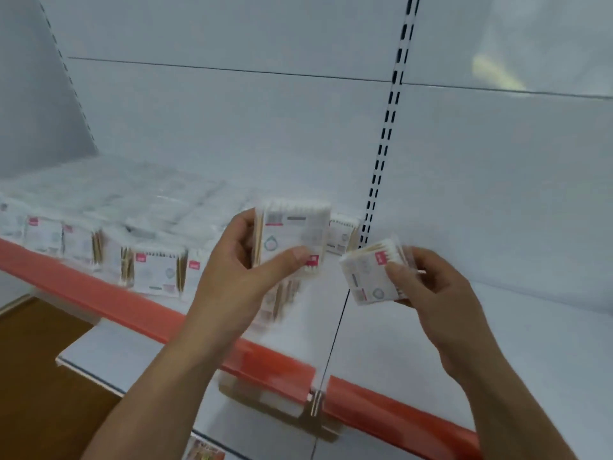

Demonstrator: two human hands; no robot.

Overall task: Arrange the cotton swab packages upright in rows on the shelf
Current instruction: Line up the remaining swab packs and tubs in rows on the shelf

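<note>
one cotton swab package (295,232) is gripped in the left hand (238,267) and held upright above the shelf (514,333), with the thumb pressed on its front face and the fingers curled round its left edge. a second package (368,277) is pinched in the right hand (438,287), tilted, with the thumb laid near its upper right corner. it is held just to the right of the first and apart from it. a row of packages (156,270) is seen standing upright on the shelf to the left of the left hand, just behind the red edge strip (116,303); more white packs behind them are too blurred to be told apart. another standing package (343,235) is seen farther back, between the two held ones, beside the slotted upright (386,134).
</note>
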